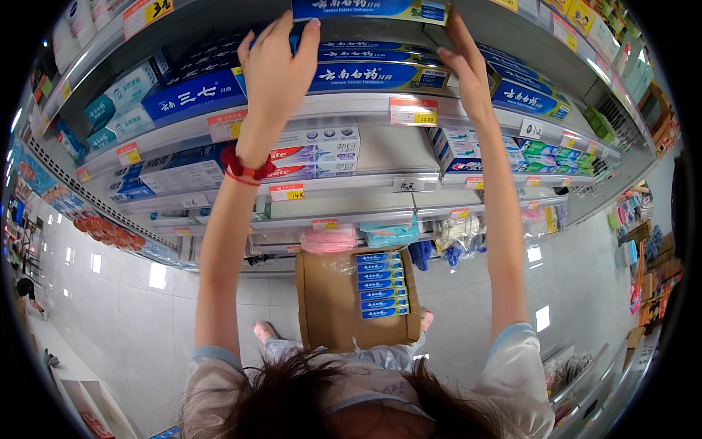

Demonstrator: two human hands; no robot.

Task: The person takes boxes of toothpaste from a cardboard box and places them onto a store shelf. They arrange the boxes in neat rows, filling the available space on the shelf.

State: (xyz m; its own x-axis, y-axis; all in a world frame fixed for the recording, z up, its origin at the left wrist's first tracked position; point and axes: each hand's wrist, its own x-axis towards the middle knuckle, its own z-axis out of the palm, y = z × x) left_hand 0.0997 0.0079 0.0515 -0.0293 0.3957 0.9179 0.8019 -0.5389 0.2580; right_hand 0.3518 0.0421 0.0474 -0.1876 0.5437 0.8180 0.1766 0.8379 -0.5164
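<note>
Both hands are raised to a white metal shelf (351, 104). The left hand (281, 69) and the right hand (466, 66) grip a long blue cardboard toothpaste carton (365, 9) at its two ends, above a stack of matching blue cartons (376, 76). The upper edge of view cuts the held carton, so the exact placing of the left fingers cannot be confirmed.

Obstructions: the stack occupies the shelf directly below the held carton. Dark-blue long cartons (194, 96) stand to its left, with pale teal cartons (117, 111) beyond; further blue cartons (530, 97) stand to its right. On the shelf beneath, white cartons with red and purple print (318, 152) sit near the left forearm.

On the grey tiled floor (245, 300), between the person's feet, an open brown cardboard box (325, 307) contains a column of blue cartons (383, 285) along its right side. Pink plastic packets (329, 238) hang by its far edge.
</note>
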